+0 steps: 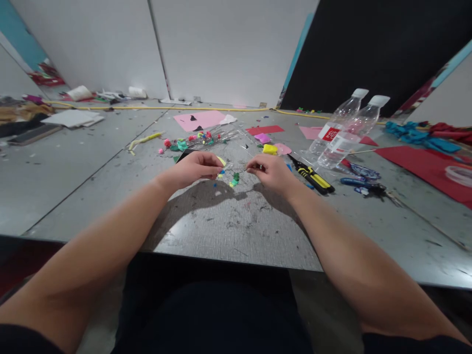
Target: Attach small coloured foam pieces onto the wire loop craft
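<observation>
My left hand (201, 166) is pinched at the middle of the grey table (236, 226), with tiny blue and yellow bits at its fingertips. Opposite it, my right hand (267, 169) pinches the end of a thin dark wire (239, 170) that spans the gap between both hands. Whether the wire reaches into my left fingers is too small to tell. Small green pieces (235, 179) show just below the wire. Beyond my right hand lies a yellow block (270, 149), with a purple one (262, 138) behind it.
Right of my right hand are yellow-black pliers (311, 176), two clear bottles (342, 132) and blue-handled cutters (356, 182). Red paper (424, 169) lies at far right. Behind my left hand are colourful small pieces (182, 145), a yellow twisted strip (145, 140) and pink paper (201, 119).
</observation>
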Demonstrator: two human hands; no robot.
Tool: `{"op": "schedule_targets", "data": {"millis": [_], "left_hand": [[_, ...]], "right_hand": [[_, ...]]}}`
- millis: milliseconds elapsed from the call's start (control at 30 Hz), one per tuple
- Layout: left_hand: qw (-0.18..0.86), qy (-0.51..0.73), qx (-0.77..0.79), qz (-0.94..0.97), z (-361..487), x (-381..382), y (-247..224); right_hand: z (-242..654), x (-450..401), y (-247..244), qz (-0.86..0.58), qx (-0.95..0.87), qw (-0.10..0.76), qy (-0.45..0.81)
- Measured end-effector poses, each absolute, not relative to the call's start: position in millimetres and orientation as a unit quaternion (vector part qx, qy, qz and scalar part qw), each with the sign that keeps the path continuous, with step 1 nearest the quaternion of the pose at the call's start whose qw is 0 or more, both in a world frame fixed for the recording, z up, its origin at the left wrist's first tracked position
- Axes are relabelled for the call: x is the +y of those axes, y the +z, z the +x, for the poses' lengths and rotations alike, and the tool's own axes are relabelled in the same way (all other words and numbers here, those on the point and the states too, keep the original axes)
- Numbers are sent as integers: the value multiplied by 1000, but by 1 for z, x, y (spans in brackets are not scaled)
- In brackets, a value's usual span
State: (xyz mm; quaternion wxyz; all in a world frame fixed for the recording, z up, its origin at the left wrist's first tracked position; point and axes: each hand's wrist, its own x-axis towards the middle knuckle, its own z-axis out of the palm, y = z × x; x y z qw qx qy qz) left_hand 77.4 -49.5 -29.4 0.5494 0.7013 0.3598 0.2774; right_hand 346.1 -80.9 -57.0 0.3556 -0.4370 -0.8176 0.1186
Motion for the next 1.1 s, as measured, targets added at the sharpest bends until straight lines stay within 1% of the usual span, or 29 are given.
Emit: {"op": "schedule_targets", "data": {"millis": [133, 400, 700, 967, 1100], "left_hand": [[498, 273, 381, 729, 78, -52, -25], [522, 265, 360, 726, 76, -49, -29], [507, 252, 367, 738, 76, -47, -29], [497, 261, 352, 749, 74, -43, -33], [473, 243, 350, 771, 72, -41, -34]], "right_hand": [[346, -80, -57, -451, -815, 345, 112], [345, -79, -58, -451, -817, 344, 105], [342, -81, -57, -450, -823, 336, 87], [342, -81, -58, -458, -816, 338, 100], [343, -80, -59, -462, -813, 339, 100]]}}
